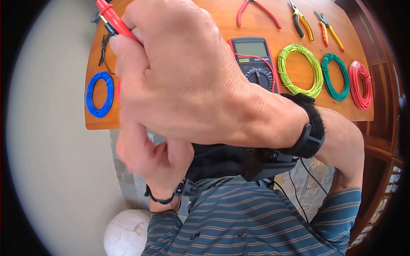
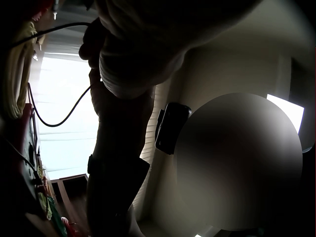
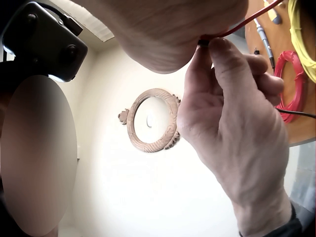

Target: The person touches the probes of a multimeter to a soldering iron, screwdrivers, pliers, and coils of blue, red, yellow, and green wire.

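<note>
My right hand [image 1: 183, 77] fills the middle of the head view and grips a red test probe [image 1: 113, 19], which points up and left. Against that probe lies a black probe end [image 1: 110, 30]. My left hand [image 1: 156, 155] is below and behind the right hand, its fingertips hidden in the head view. In the right wrist view the left hand's thumb and finger pinch a small black piece [image 3: 203, 43], most of it covered. A red lead [image 3: 252, 19] runs to the right hand, and a black lead [image 3: 298, 113] comes from behind the left hand.
Beyond the hands, a red and grey multimeter [image 1: 250, 47] lies on the wooden table [image 1: 205, 21]. Around it are blue [image 1: 93, 111], yellow-green [image 1: 315, 70], green [image 1: 326, 77] and red [image 1: 356, 89] wire coils. Several pliers [image 1: 302, 25] lie along the far side.
</note>
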A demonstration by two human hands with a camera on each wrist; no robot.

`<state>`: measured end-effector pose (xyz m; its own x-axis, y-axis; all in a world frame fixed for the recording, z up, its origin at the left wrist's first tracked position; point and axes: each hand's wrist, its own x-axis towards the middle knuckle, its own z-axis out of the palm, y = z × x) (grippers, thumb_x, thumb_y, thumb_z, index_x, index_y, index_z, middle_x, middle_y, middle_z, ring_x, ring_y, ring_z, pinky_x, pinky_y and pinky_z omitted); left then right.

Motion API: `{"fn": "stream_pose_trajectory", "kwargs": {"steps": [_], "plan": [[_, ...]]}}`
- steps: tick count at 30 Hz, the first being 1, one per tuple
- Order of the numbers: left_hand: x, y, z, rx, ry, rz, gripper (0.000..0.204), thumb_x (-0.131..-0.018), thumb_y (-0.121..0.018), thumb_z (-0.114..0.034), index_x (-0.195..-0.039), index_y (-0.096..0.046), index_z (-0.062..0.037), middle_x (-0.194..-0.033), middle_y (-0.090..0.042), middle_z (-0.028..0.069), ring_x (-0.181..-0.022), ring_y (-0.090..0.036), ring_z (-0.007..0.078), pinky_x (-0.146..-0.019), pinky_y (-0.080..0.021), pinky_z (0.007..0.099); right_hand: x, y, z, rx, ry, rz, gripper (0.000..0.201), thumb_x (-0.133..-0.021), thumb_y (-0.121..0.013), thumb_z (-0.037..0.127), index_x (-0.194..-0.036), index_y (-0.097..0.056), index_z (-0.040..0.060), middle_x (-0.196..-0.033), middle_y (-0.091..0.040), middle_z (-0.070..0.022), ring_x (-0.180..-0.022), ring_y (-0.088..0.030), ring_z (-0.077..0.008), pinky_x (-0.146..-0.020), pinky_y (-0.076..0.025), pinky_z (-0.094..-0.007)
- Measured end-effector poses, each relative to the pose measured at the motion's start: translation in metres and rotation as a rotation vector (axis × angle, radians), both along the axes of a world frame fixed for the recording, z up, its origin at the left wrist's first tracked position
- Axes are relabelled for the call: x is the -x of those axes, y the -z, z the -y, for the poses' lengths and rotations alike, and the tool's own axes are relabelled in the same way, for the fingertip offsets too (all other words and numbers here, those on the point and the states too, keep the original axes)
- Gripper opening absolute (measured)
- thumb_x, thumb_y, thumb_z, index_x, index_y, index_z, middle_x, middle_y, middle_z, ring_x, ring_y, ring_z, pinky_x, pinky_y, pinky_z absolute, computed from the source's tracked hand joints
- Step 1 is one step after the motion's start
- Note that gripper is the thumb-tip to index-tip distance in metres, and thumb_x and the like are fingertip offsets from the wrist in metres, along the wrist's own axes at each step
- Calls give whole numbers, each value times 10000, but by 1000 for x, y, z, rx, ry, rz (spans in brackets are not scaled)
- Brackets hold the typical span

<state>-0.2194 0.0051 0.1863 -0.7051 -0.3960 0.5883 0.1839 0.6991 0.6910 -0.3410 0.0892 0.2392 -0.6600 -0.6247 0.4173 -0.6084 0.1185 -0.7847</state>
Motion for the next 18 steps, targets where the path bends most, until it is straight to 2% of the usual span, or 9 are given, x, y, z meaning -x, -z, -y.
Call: {"fn": "stream_pose_trajectory", "kwargs": {"steps": [2, 3, 5, 8, 9, 11, 14, 18], "plan": [[-12, -11, -6, 21, -40, -43, 288, -928, -716, -28, -1200, -672, 56, -1096, -748, 101, -1052, -682, 185, -964, -509, 316, 0, 1, -4, 0, -1, 2, 200, -895, -637, 70, -937, -525, -91, -699, -632, -284, -664, -662, -483, -631, -520, -532], [-28, -19, -9, -31, 1, 30, 250, -937, -692, -4, -1176, -668, 63, -1140, -736, 107, -1075, -679, 199, -983, -505, 328, 2, 2, -7, -1, -2, 2, 199, -894, -636, 69, -937, -525, -91, -701, -632, -285, -666, -661, -483, -633, -520, -531], [-42, -33, 2, -14, 342, 145, 313, -830, -728, 38, -1138, -685, 68, -1068, -724, 124, -934, -676, 219, -866, -529, 334, 0, 3, -11, -6, 0, 9, 197, -892, -635, 67, -938, -526, -91, -705, -632, -286, -671, -661, -483, -636, -521, -531], [-49, -24, 10, -29, 1114, 542, 470, -745, -811, -20, -1202, -704, 9, -983, -687, 83, -863, -667, 218, -748, -556, 337, 1, 4, -14, -8, -8, 14, 194, -890, -633, 63, -939, -526, -91, -712, -631, -287, -678, -661, -482, -640, -521, -530], [-48, -8, 5, -35, 1230, 671, 472, -746, -811, -22, -1204, -702, 9, -984, -686, 84, -865, -667, 219, -750, -555, 337, 1, 5, -14, -10, -7, 12, 193, -889, -632, 62, -940, -526, -91, -714, -631, -287, -680, -660, -482, -641, -522, -529], [-47, 44, -10, -8, 1214, 839, 476, -746, -811, -26, -1207, -698, 9, -987, -686, 85, -869, -666, 220, -754, -554, 338, -1, 6, -11, -9, -13, 5, 192, -887, -631, 60, -941, -526, -91, -719, -631, -288, -685, -660, -481, -644, -522, -529], [-48, 119, -19, 6, 1000, 979, 483, -747, -812, -32, -1213, -692, 9, -990, -685, 87, -875, -665, 222, -761, -552, 339, -5, 7, -7, -13, -16, -9, 189, -884, -629, 57, -942, -527, -91, -725, -631, -290, -692, -659, -481, -648, -523, -528], [-55, 173, -3, -94, 789, 1103, 491, -748, -812, -40, -1220, -684, 9, -994, -684, 89, -883, -663, 225, -769, -550, 340, -9, 2, -9, -15, -20, 4, 186, -881, -626, 53, -944, -528, -91, -734, -631, -291, -702, -659, -480, -653, -524, -526]]}}
